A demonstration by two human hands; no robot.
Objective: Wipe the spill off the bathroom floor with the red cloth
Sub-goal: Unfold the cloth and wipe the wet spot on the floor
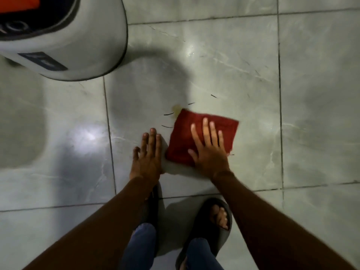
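A folded red cloth (187, 133) lies flat on the grey tiled floor (253, 55). My right hand (209, 151) presses down on it with fingers spread, palm over its near right part. A small yellowish spill (176, 109) shows just past the cloth's far left corner, partly covered by it. My left hand (148, 154) rests flat on the bare tile just left of the cloth, fingers together, holding nothing. Thin dark strands lie around the spill.
A white washing machine (78, 45) with a blue label stands at the upper left, something orange inside its opening. My feet in dark sandals (210, 227) and jeans are directly below the hands. A wet shiny patch (190, 51) glints further ahead.
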